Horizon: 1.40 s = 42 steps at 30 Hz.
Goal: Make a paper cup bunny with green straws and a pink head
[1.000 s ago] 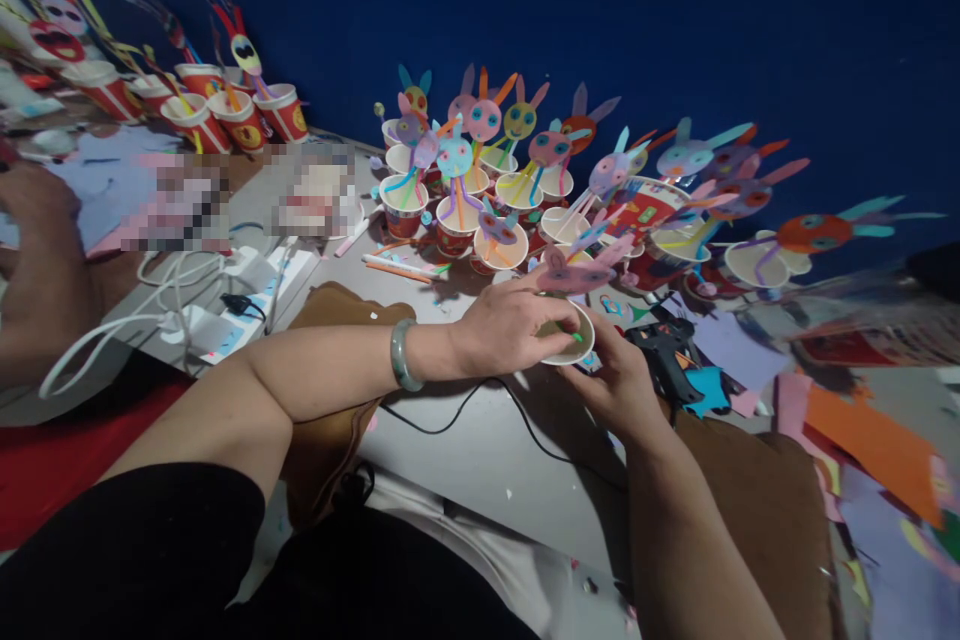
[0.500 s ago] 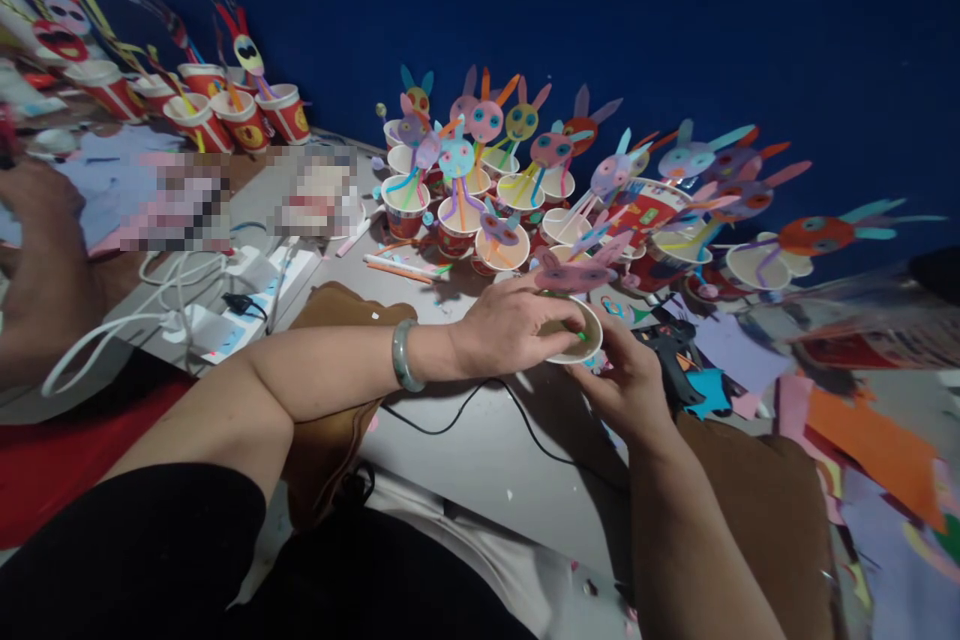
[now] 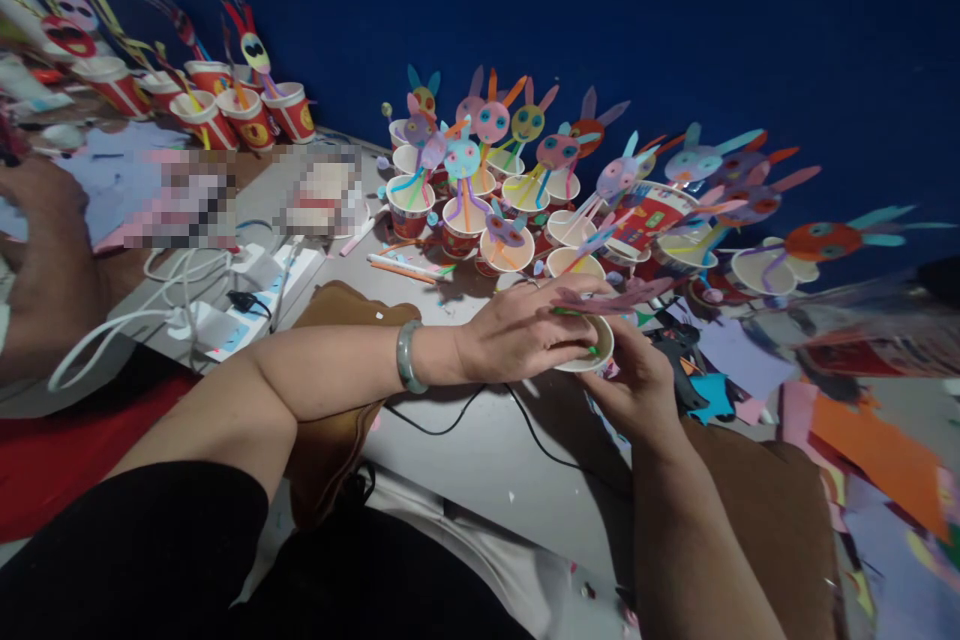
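Note:
My right hand (image 3: pixel 637 375) is wrapped round the side of a paper cup (image 3: pixel 600 352), its white mouth tipped toward me. A pink paper rabbit head (image 3: pixel 626 298) leans over the cup's rim. My left hand (image 3: pixel 514 332), below a green bangle (image 3: pixel 409 356), reaches across the cup. Its fingers dip into the mouth and seem to grip the rabbit under its head; the fingertips are partly hidden. A small green piece (image 3: pixel 592 350) shows inside the cup.
Several cups with paper rabbits (image 3: pixel 461 160) stand behind my hands by the blue wall. At left are red cups (image 3: pixel 247 118), a power strip (image 3: pixel 292 280) with cables, and another person's arm (image 3: pixel 45 260). Brown cushions (image 3: pixel 750 510) and coloured paper (image 3: pixel 877 450) lie at the sides.
The pink rabbit head has shifted right and tilted flatter over the cup. My left hand has moved slightly right with it; the right hand still holds the cup.

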Motion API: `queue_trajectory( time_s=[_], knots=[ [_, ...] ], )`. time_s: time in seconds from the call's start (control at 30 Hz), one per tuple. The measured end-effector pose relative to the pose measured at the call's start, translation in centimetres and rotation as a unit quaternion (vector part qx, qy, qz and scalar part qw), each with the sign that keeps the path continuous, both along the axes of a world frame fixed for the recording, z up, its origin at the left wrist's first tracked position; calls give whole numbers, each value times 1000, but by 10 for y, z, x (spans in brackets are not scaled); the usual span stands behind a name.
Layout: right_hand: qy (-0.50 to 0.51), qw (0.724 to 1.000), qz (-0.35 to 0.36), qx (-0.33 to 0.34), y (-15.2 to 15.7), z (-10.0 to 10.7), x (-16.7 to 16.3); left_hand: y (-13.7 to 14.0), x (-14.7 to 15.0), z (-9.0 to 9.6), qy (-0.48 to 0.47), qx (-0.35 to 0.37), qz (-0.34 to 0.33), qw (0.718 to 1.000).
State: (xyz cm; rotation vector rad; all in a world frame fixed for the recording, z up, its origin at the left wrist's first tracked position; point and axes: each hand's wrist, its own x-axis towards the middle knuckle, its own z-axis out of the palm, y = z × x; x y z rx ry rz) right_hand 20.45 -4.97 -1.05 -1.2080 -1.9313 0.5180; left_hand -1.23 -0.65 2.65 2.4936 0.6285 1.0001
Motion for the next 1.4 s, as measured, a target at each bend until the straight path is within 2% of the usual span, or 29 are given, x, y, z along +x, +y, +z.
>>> queue_trajectory(
  time_s=[0.17,0.3,0.63,0.83,0.9,1.0,1.1,1.2,1.4],
  knots=[
    [2,1000,1,11,1,1,3,1,0,-3,-16,23,-13,1000],
    [-3,1000,5,18,1,4,2,1,-1,0,16,3,-20,1000],
    [-81,994,25,73,-3,6,-6,6,-2,6,5,-7,-26,1000],
    [-113,991,43,59,-5,6,-13,6,-1,2,-14,-12,-28,999],
    [-104,992,41,54,-6,8,-14,6,-1,1,-24,-40,-29,998],
    [-68,997,23,36,-7,11,-15,8,-1,1,-38,-140,-30,989],
    [4,1000,3,-6,-9,13,-17,11,1,2,-102,-273,-57,955],
    [57,998,-37,0,-12,14,-19,15,3,-1,-155,-365,-62,916],
    [53,993,-82,66,-14,18,-23,18,6,-8,-177,-398,-45,899]
  ],
)
